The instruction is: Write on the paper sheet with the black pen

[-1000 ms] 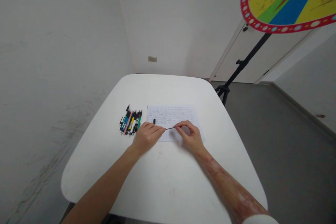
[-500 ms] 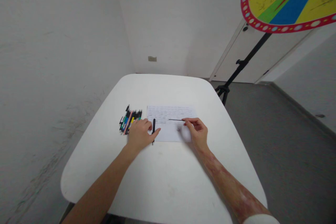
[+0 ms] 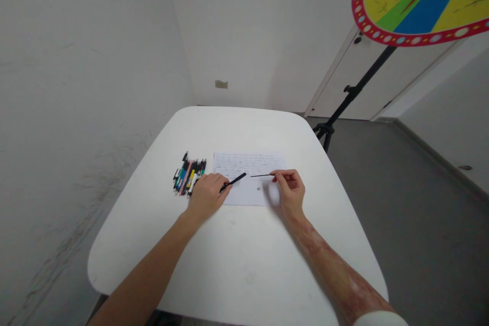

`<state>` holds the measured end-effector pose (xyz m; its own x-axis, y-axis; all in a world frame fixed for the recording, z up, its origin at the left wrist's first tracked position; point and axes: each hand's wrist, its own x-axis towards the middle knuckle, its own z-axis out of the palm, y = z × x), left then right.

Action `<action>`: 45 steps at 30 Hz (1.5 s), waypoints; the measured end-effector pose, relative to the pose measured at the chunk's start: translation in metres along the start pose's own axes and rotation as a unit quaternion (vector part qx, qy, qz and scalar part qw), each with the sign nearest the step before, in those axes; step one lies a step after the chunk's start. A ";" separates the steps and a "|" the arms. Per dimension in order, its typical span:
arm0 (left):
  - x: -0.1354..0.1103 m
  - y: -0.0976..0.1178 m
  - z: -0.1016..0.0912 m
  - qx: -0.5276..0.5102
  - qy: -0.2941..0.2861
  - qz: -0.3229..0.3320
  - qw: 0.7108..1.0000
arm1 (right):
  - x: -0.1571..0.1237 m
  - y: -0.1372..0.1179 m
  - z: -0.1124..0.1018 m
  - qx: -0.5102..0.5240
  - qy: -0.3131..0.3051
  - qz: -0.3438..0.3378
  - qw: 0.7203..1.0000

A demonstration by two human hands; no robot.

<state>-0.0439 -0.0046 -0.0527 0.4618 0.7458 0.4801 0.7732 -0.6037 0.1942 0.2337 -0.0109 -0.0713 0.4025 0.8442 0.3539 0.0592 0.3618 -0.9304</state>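
Observation:
My left hand [image 3: 208,191] is closed on a black pen barrel [image 3: 237,179], which slants up to the right over the paper. Between the thumb and fingers of my right hand [image 3: 291,186] is a thin dark pen refill [image 3: 261,175], held nearly level, its free end pointing left at the barrel. A gap separates the two. Below them lies a sheet of paper [image 3: 239,197] with handwritten lines on its upper part. On its lower part sits a tiny greyish piece [image 3: 259,188], too small to make out.
Several pens and markers [image 3: 185,177] lie in a bunch left of the paper, partly behind my left hand. All this is on a white table [image 3: 244,249] with rounded corners. A colourful wheel [image 3: 412,5] on a black tripod stand [image 3: 355,91] stands behind at right.
My left hand has picked up the black barrel, which lay upright on the paper's left side, and tilted it rightward. My right hand has shifted slightly right with the refill.

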 end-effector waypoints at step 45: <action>0.002 0.007 -0.001 -0.003 0.060 0.112 0.992 | -0.008 -0.007 0.005 -0.085 -0.184 0.005 0.979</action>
<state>-0.0382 -0.0072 -0.0494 0.5666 0.5540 0.6099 0.6537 -0.7529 0.0767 0.2255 -0.0177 -0.0675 0.0483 0.9439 0.3267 0.2218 0.3088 -0.9249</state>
